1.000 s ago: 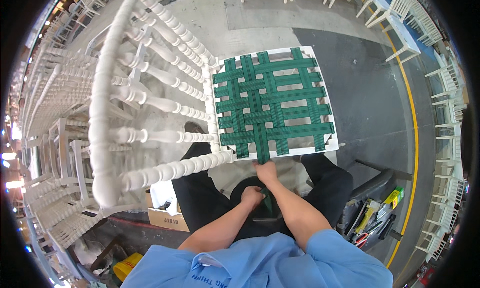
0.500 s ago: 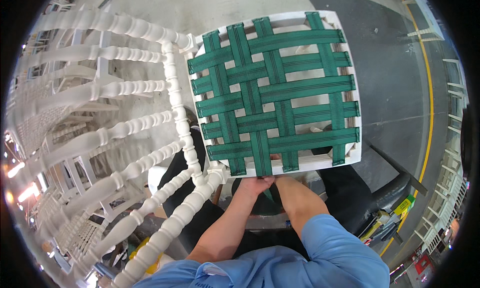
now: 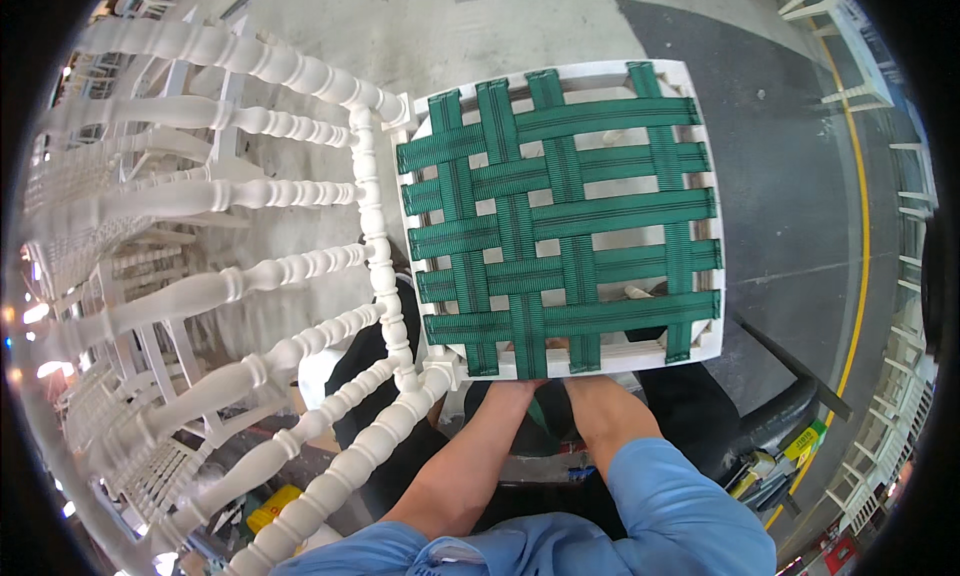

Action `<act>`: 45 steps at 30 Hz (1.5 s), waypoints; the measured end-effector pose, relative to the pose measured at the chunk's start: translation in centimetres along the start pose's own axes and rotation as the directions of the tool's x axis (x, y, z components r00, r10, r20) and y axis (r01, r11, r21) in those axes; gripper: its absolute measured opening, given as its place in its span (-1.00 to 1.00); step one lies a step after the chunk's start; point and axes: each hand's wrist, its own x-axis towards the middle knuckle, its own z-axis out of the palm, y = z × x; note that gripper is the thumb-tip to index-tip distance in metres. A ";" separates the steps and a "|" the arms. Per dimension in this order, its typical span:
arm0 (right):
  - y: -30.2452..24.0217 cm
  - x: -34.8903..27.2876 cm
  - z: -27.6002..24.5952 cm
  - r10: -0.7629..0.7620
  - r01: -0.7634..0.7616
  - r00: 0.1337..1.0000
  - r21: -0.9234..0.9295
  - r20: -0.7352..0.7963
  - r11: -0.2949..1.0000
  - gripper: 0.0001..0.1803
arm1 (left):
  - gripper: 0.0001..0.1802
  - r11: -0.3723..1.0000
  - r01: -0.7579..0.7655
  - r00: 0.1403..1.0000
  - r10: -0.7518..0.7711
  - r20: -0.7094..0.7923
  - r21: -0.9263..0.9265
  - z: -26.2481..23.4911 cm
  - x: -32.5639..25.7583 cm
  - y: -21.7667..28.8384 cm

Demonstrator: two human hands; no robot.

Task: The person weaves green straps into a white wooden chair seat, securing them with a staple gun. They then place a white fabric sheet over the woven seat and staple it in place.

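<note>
Around you spreads a smooth concrete floor [image 3: 785,226], pale grey ahead and dark grey on your right, bearing a long painted yellow line [image 3: 864,236] and, beyond that line, a row of white slatted wooden chairs [image 3: 890,423].

Chair seat [image 3: 640,361]: its white frame is being spanned by woven green straps [image 3: 515,226], gaps being left between them.
Left grip [image 3: 527,387]: it is being held at the seat's near edge, its fingers being hidden.
Right grip [image 3: 590,384]: it is being mostly hidden under the same edge, near the left one.
Loose strap [image 3: 540,416]: it is being hung between the forearms [image 3: 485,456].
Backrest: white turned spindles [image 3: 290,194] are being ranged left of the seat.
Floor [image 3: 790,196]: its grey surface is being crossed by a yellow line [image 3: 865,226].
</note>
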 end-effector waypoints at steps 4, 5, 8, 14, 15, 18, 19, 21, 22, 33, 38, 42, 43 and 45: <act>1.8 -7.4 -4.5 -0.099 0.105 0.994 -0.197 0.040 0.975 -0.02 | -0.48 0.999 -0.007 0.997 0.003 0.072 0.050 -0.6 0.2 0.3; 2.4 -10.3 -6.2 -0.110 0.166 0.981 -0.397 0.162 0.903 0.01 | -0.46 0.997 -0.001 1.000 0.001 0.007 0.071 -0.7 0.2 0.5; 2.8 -16.3 -12.7 0.019 0.216 0.840 -0.365 0.542 0.905 -0.10 | -0.56 0.984 0.038 0.996 -0.052 0.078 0.172 -0.6 0.6 0.8; 11.3 -36.4 -23.0 -0.031 0.251 0.640 0.171 -0.768 0.953 -0.83 | -0.91 0.991 0.108 0.992 -0.102 -0.078 0.081 1.4 -0.2 0.5; 14.4 -38.0 -24.3 0.081 0.088 0.540 0.152 -0.838 0.985 -0.84 | -0.88 0.982 0.122 0.993 -0.119 -0.025 0.144 1.7 -0.3 0.2; 24.4 -41.4 -25.3 0.552 -0.615 0.325 0.272 -0.768 0.740 -0.59 | -0.80 0.975 0.090 0.996 -0.084 -0.034 0.204 2.1 -1.1 0.2; 27.4 -41.4 -25.1 0.557 -0.575 0.411 0.268 -0.722 0.773 -0.55 | -0.85 0.981 0.100 0.995 -0.101 -0.004 0.166 2.0 -1.2 0.0; 32.0 -41.1 -23.9 0.730 -0.670 0.494 0.328 -0.473 0.666 -0.48 | -0.87 0.991 0.068 0.997 -0.064 -0.033 0.119 1.7 -1.1 -0.2; 33.6 -41.0 -23.5 0.706 -0.631 0.504 0.346 -0.498 0.695 -0.49 | -0.84 0.995 0.019 0.998 -0.013 -0.063 0.102 1.5 -1.0 -0.2; 21.9 -43.8 -26.6 0.469 -0.144 0.707 0.542 -0.529 0.828 -0.37 | -0.78 0.996 -0.008 1.000 0.009 -0.009 0.093 1.0 0.6 0.7; 7.7 -42.7 -27.4 0.367 -0.017 0.880 0.752 -0.302 0.659 -0.50 | -0.76 0.997 0.005 1.000 -0.006 0.013 0.077 0.8 0.4 0.6; -2.1 -36.8 -22.7 0.097 0.040 0.988 0.793 -0.124 0.608 -0.66 | -0.74 0.998 0.020 0.999 -0.022 0.033 0.062 0.7 0.3 0.7; -4.0 -35.0 -21.2 0.063 0.033 0.994 0.795 -0.089 0.605 -0.69 | -0.74 0.998 0.022 0.999 -0.024 0.040 0.062 0.7 0.2 0.7; -7.1 -31.9 -18.7 -0.022 0.036 0.999 0.788 -0.028 0.614 -0.70 | -0.73 0.998 0.031 0.998 -0.035 0.055 0.060 0.8 0.1 0.7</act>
